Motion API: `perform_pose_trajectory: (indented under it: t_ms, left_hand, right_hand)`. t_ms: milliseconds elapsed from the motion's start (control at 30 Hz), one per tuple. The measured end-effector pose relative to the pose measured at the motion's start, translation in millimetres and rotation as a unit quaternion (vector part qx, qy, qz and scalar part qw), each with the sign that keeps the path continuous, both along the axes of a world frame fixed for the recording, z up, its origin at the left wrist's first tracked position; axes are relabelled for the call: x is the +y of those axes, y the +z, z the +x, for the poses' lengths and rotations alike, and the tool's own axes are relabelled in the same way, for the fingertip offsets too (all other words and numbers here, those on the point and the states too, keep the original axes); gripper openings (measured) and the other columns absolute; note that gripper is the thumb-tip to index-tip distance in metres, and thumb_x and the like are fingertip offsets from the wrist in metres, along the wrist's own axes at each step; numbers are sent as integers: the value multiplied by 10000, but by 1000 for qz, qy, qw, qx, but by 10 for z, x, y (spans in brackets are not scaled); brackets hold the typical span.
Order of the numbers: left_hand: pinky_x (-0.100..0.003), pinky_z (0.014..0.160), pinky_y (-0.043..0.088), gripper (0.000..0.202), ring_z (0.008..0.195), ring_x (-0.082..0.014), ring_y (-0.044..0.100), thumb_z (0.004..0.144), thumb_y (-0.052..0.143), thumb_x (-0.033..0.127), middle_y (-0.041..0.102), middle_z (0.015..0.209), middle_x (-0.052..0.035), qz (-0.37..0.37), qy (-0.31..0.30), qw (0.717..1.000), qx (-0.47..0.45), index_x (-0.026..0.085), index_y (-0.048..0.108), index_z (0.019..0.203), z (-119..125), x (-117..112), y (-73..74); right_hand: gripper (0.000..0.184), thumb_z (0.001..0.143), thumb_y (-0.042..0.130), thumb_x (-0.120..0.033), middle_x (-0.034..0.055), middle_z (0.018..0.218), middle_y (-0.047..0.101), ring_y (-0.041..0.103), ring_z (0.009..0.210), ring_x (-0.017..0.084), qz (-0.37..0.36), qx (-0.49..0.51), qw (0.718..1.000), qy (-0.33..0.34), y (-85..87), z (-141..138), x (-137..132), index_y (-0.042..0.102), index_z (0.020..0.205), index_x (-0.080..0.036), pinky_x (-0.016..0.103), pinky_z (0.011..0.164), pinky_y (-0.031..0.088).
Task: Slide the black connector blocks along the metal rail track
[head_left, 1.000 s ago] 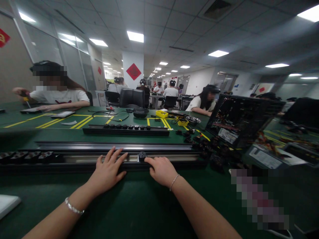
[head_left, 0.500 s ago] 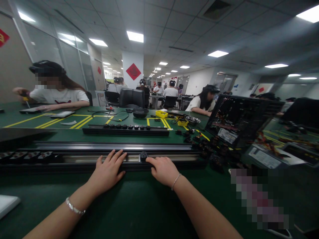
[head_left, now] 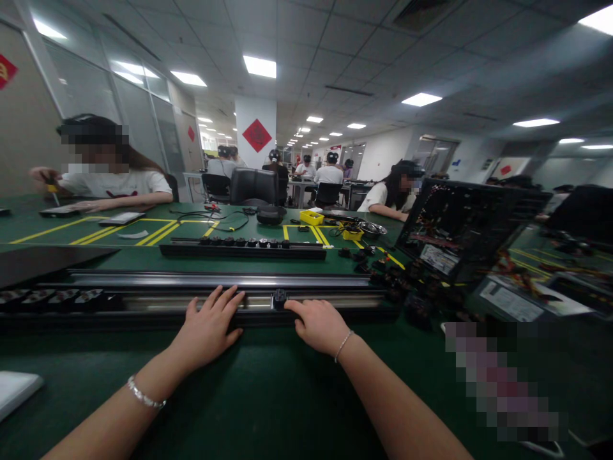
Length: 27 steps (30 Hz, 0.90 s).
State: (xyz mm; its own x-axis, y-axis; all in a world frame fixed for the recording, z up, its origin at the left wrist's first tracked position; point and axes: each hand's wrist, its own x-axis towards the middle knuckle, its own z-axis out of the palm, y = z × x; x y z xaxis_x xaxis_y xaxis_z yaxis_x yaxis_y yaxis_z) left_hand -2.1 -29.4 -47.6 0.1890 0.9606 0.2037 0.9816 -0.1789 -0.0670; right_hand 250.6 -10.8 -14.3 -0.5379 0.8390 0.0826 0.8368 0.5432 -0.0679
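The left hand (head_left: 208, 329) is found open, palm down, its fingers spread and laid over the near black rail (head_left: 345, 315). The right hand (head_left: 320, 322) is presented with the index finger extended against the right side of a small black block (head_left: 279, 298); the remaining fingers are partly hidden, and whether the block is gripped cannot be told. The block is located at the channel of the near black rail, between the two hands, nearer the right. At the left end of the same rail, a row of black modules (head_left: 64, 298) is observed. A second, silver-faced rail (head_left: 287, 281) is placed just behind, and a shorter black rail (head_left: 244, 252) carrying small parts is set farther back. All are supported by a green table (head_left: 263, 390). Loose black parts (head_left: 414, 278) are heaped by the right ends of the rails, near an opened computer case (head_left: 464, 223). Across the table, a yellow-handled tool (head_left: 52, 188) is held by a co-worker (head_left: 115, 182)
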Motion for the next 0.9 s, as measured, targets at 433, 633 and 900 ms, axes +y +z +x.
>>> perform_pose_trajectory:
  t_ms: [433,633,900]
  left_hand:
    - [-641,1002,206,663,1370,-331,198,786,429,435,256,1505,-66,-2,-4,1000,5,257,278,1407,-1,-9,11]
    - [-641,1009,197,660,1371,-325,201,786,431,420,268,1501,-65,1,-5,1000,0,258,280,1407,0,-13,18]
    - [-639,990,244,641,1362,-329,230,791,427,422,301,1487,-75,21,-8,1000,8,258,301,1397,-2,-16,7]
  right_hand:
    - [447,817,431,-254,33,1010,645,583,945,189,1,5,1000,4,-7,47,8,467,1257,-329,331,857,377]
    - [437,818,426,-246,31,1037,644,584,956,184,-12,9,1000,-2,5,108,23,478,1245,-319,319,860,379]
    - [429,804,436,-243,43,1100,636,581,985,189,-30,24,999,6,29,196,42,495,1227,-281,316,874,385]
